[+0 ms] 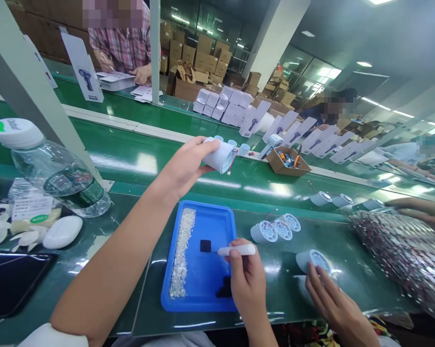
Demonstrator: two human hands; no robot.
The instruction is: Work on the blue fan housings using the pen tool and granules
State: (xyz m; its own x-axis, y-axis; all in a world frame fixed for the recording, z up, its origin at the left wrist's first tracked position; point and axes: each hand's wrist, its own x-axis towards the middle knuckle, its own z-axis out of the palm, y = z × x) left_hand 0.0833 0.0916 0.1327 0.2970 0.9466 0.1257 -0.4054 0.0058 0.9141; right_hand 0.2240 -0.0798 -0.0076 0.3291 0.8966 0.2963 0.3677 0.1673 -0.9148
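Out over the green belt, my left hand (181,168) is closed around a white cylindrical fan housing (217,156) lying on its side, with thin wires and a small plug at its open end. My right hand (249,277) grips a white pen-like tool (241,249) above a blue tray (213,217). The thin tip points left, close to a black foam square (205,246); whether they touch I cannot tell. Small whitish translucent pieces (182,250) fill the tray's left side. Another dark piece (224,287) lies partly hidden beside my right hand.
To the right, a co-worker's hand (329,294) touches another white housing (311,260). Several similar housings (264,232) stand behind the tray. A bottle (65,173) and phone (15,282) lie left. Bundled wired parts (390,255) fill the right; a cardboard box (287,164) sits beyond the belt.
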